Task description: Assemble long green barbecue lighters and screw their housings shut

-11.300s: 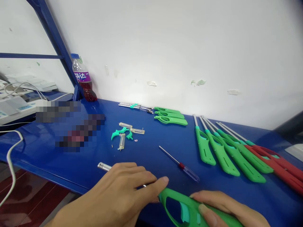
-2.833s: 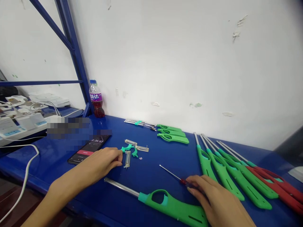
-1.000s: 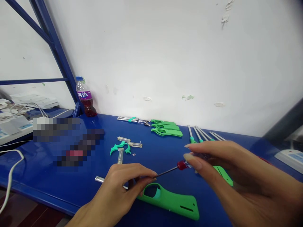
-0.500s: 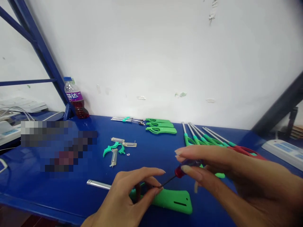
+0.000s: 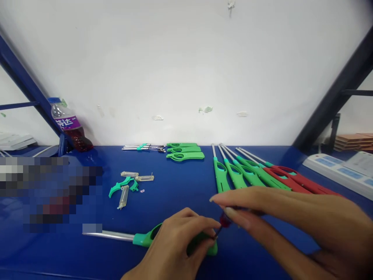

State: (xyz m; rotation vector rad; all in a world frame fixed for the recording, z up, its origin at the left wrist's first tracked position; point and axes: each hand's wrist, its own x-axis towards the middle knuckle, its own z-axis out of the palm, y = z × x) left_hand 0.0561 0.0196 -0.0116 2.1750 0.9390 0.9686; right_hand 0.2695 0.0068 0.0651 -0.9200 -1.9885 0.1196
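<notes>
A long-necked green utility lighter (image 5: 142, 239) lies across the near part of the table, its metal tube pointing left. My left hand (image 5: 177, 245) is closed over its handle and hides most of it. In my right hand (image 5: 291, 217) a small screwdriver (image 5: 225, 221) with a dark red collar is pinched between thumb and fingers. Its thin shaft slants down to the handle's right end, beside my left fingertips. Whether the tip sits in a screw or a seam is hidden.
Several assembled green and red lighters (image 5: 237, 177) lie behind my right hand. Green handle shells (image 5: 186, 156), metal tubes (image 5: 135, 147), clear fuel tanks (image 5: 124, 196) and teal trigger pieces (image 5: 116, 188) are farther back. A drink bottle (image 5: 72, 128) leans left; a power strip (image 5: 335, 171) is right.
My left hand has slid right along the lighter, now covering the slotted handle end. The screwdriver tip has shifted to that end and its shaft stands steeper. The camera view has turned right.
</notes>
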